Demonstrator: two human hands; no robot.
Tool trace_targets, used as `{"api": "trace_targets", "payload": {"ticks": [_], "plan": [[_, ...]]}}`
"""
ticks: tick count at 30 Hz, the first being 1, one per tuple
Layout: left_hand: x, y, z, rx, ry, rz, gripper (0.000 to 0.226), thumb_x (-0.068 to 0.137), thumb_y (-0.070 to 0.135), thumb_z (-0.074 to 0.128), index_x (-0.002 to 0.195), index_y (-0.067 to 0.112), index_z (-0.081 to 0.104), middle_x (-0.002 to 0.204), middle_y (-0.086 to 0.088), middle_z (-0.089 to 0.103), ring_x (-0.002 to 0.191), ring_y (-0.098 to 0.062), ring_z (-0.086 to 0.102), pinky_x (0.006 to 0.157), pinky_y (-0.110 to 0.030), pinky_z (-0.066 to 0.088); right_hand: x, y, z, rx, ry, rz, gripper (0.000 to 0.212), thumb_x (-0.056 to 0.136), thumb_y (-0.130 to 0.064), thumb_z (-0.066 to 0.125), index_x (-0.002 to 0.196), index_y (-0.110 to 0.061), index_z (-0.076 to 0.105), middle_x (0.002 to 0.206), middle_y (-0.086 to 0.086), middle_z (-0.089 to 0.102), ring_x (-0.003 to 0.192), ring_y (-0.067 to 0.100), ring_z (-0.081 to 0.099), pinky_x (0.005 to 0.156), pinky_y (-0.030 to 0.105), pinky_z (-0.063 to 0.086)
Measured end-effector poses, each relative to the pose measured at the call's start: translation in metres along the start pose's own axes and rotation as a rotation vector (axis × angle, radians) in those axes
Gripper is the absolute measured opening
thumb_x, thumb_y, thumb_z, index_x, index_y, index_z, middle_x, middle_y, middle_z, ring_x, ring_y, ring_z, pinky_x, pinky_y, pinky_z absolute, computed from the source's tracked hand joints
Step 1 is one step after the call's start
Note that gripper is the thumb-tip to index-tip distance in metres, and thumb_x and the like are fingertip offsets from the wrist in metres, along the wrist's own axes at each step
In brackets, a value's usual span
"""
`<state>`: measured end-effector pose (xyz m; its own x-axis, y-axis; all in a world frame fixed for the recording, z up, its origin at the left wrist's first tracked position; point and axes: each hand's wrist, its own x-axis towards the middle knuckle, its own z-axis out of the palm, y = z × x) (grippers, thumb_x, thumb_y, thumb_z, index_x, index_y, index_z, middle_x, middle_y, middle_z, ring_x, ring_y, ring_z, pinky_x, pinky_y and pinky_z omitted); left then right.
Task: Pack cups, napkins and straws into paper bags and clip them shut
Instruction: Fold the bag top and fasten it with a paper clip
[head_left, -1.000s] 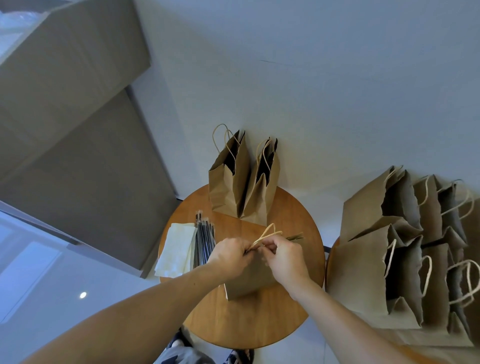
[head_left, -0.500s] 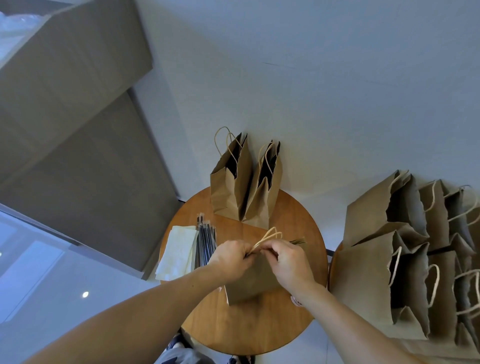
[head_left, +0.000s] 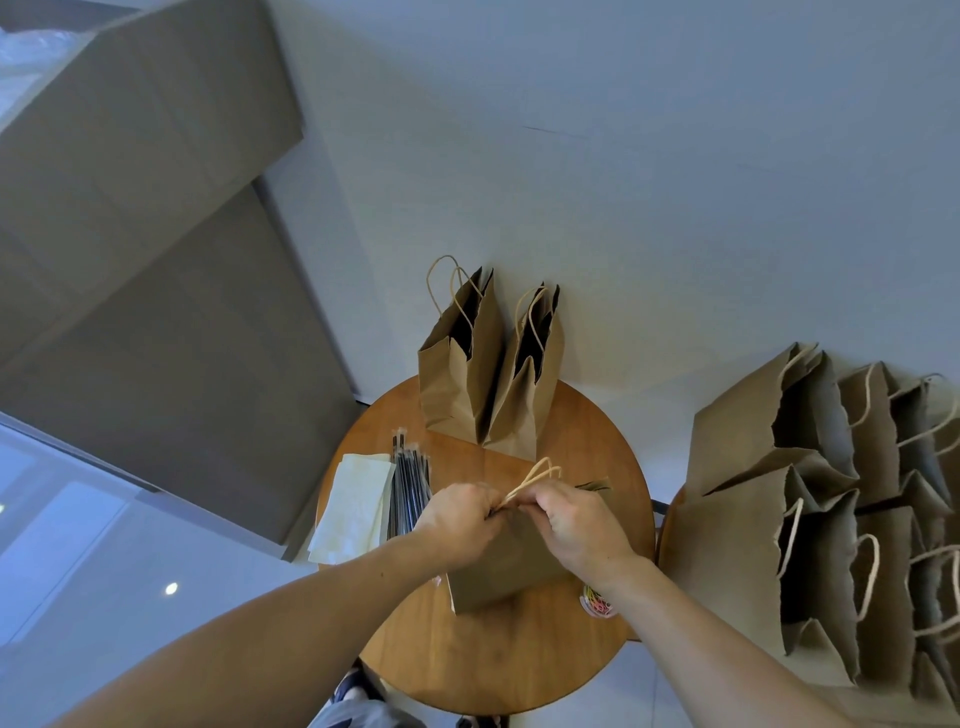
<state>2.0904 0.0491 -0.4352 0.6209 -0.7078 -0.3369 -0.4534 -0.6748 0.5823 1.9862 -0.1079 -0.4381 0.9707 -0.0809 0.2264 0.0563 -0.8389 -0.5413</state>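
A brown paper bag (head_left: 506, 569) stands on the round wooden table (head_left: 519, 660) right in front of me. My left hand (head_left: 460, 519) and my right hand (head_left: 579, 525) both pinch its top edge together, with the twine handles (head_left: 535, 475) sticking up between them. White napkins (head_left: 356, 506) lie at the table's left side, next to a bundle of dark wrapped straws (head_left: 408, 486). A small pot of coloured clips (head_left: 597, 605) peeks out under my right wrist. No cups are visible.
Two open paper bags (head_left: 488, 364) stand at the table's far edge against the white wall. Several more open bags (head_left: 810, 519) crowd a second surface to the right. Grey cabinets (head_left: 156, 312) fill the left.
My hands stay at the bag's top; the view has shifted slightly and the clip pot now shows under my right wrist.
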Motion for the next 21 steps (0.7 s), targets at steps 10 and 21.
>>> {"api": "trace_targets", "payload": {"ticks": [10, 21], "plan": [[-0.004, -0.001, 0.006, 0.007, 0.064, -0.024, 0.021, 0.096, 0.032, 0.054, 0.092, 0.020, 0.070, 0.082, 0.004, 0.068, 0.076, -0.015, 0.062, 0.069, -0.029, 0.052, -0.002, 0.002, 0.004, -0.220, -0.042, -0.017, 0.010, 0.090, -0.022, 0.069, 0.086, -0.014, 0.066, 0.082, -0.001, 0.069, 0.064, 0.019, 0.066, 0.052, 0.030, 0.052], [-0.011, -0.004, -0.001, -0.068, 0.068, -0.020, 0.012, 0.084, 0.041, 0.064, 0.077, 0.044, 0.054, 0.075, 0.018, 0.062, 0.072, 0.001, 0.060, 0.061, -0.014, 0.046, -0.029, 0.011, -0.016, -0.095, 0.208, -0.125, 0.014, 0.091, -0.027, 0.067, 0.091, -0.014, 0.071, 0.092, -0.004, 0.067, 0.076, 0.008, 0.063, 0.059, 0.024, 0.055]]}}
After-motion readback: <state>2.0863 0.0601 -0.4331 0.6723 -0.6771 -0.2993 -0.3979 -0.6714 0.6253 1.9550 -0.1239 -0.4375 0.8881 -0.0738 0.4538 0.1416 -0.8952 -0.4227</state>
